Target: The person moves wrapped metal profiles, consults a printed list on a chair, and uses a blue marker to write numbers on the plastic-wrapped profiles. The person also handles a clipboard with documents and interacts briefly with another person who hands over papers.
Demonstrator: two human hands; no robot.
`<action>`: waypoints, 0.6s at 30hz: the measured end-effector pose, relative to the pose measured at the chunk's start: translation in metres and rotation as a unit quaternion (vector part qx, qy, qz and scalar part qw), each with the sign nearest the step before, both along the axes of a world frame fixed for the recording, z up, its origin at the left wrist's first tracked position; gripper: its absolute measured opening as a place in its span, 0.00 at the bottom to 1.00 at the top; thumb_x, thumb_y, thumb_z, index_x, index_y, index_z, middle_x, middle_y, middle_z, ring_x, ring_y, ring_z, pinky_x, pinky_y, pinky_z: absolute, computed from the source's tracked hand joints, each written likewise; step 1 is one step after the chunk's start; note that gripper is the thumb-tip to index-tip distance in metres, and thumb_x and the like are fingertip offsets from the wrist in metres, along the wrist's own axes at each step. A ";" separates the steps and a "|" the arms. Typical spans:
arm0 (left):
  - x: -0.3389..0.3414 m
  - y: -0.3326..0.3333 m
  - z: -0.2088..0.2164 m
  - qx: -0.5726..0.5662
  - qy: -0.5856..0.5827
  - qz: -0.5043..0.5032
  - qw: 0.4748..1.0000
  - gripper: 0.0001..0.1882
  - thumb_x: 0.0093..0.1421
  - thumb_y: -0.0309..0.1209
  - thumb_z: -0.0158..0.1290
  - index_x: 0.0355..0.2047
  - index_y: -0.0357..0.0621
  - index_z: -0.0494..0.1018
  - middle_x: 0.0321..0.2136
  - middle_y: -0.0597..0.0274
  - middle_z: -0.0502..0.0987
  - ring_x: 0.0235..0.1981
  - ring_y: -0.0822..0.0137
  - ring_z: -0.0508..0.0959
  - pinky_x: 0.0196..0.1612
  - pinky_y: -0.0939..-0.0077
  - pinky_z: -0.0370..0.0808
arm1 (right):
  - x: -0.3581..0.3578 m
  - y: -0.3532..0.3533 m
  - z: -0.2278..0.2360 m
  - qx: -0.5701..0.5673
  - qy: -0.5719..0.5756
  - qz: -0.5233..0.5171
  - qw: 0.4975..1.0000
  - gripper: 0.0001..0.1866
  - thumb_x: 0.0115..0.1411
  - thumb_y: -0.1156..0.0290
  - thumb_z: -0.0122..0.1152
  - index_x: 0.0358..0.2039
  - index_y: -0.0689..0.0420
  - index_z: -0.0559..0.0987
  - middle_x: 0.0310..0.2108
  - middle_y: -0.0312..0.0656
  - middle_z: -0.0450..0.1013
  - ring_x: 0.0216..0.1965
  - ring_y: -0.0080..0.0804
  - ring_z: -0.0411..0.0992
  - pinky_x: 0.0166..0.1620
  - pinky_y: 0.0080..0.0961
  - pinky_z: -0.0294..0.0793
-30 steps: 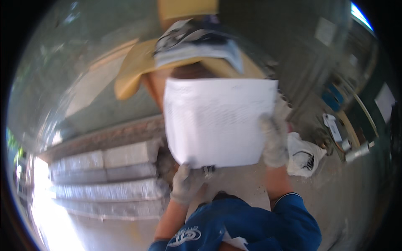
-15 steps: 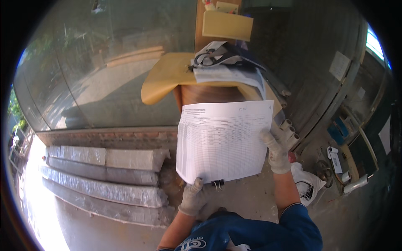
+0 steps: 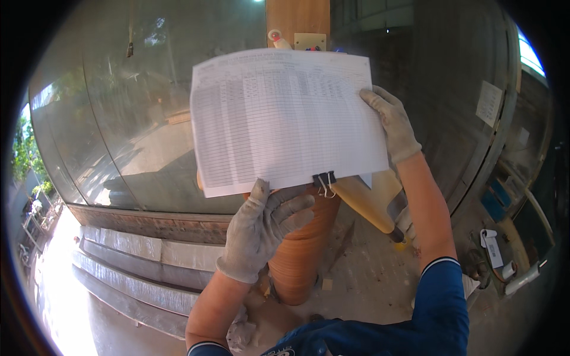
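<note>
From my remote seat I look down into a workshop with a dusty floor (image 3: 362,267) and big reflective panels (image 3: 136,118). Closest to me are the blue sleeves (image 3: 440,293) and both gloved hands. The right hand (image 3: 392,121) grips the printed sheet (image 3: 285,124) at its right edge, thumb in front and fingers behind. The left hand (image 3: 255,228) has its thumb tip at the sheet's lower edge, the other fingers loosely spread just below; I can't tell whether they pinch it. The sheet is raised, slightly bowed, its ruled grid facing me, with a black binder clip (image 3: 324,178) on the bottom edge, right of the middle.

Behind the sheet I make out part of a yellow tabletop (image 3: 365,204), and next to it a rounded brown pedestal (image 3: 297,261) standing on the floor. Long wrapped bundles (image 3: 136,267) lie to the left, by the foot of the panels. Farther off, a wooden post (image 3: 297,21) rises above the sheet, a notice (image 3: 489,103) hangs at the right, and green foliage (image 3: 40,154) shows at the far left.
</note>
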State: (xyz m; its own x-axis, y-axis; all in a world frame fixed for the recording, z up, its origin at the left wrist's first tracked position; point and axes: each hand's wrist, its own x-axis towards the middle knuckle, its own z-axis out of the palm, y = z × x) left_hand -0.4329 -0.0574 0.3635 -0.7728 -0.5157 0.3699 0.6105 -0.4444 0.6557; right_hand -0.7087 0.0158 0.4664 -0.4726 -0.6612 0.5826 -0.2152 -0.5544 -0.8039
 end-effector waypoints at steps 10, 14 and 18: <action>-0.025 0.011 0.004 -0.647 -0.095 0.460 0.601 0.23 0.53 0.36 0.66 0.44 0.35 0.75 0.43 0.46 0.78 0.44 0.50 0.79 0.43 0.61 0.79 | -0.113 -0.048 -0.011 0.076 0.162 -0.115 0.977 0.23 0.63 0.63 0.61 0.54 0.64 0.73 0.37 0.40 0.77 0.30 0.22 0.74 0.34 0.20 0.74; -0.052 0.003 0.015 -0.691 -0.082 0.528 0.487 0.22 0.46 0.35 0.68 0.40 0.39 0.77 0.42 0.51 0.78 0.46 0.50 0.78 0.43 0.61 0.78 | -0.150 -0.052 0.036 0.052 0.228 -0.224 0.946 0.26 0.60 0.56 0.64 0.51 0.63 0.76 0.38 0.40 0.78 0.34 0.25 0.74 0.41 0.23 0.74; -0.067 0.003 0.014 -0.686 -0.107 0.537 0.479 0.22 0.45 0.36 0.69 0.39 0.42 0.77 0.41 0.54 0.78 0.47 0.51 0.77 0.45 0.60 0.77 | -0.181 -0.091 0.088 0.019 0.365 -0.314 0.876 0.29 0.59 0.45 0.61 0.48 0.57 0.80 0.44 0.43 0.80 0.46 0.36 0.77 0.52 0.29 0.71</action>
State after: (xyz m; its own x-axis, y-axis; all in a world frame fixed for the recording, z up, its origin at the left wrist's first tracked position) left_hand -0.4998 -0.0539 0.3772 -0.4301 -0.0422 0.9018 -0.1421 0.9896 -0.0214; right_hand -0.8895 -0.0756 0.5544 -0.2607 -0.4308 0.8640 -0.9329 -0.1179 -0.3403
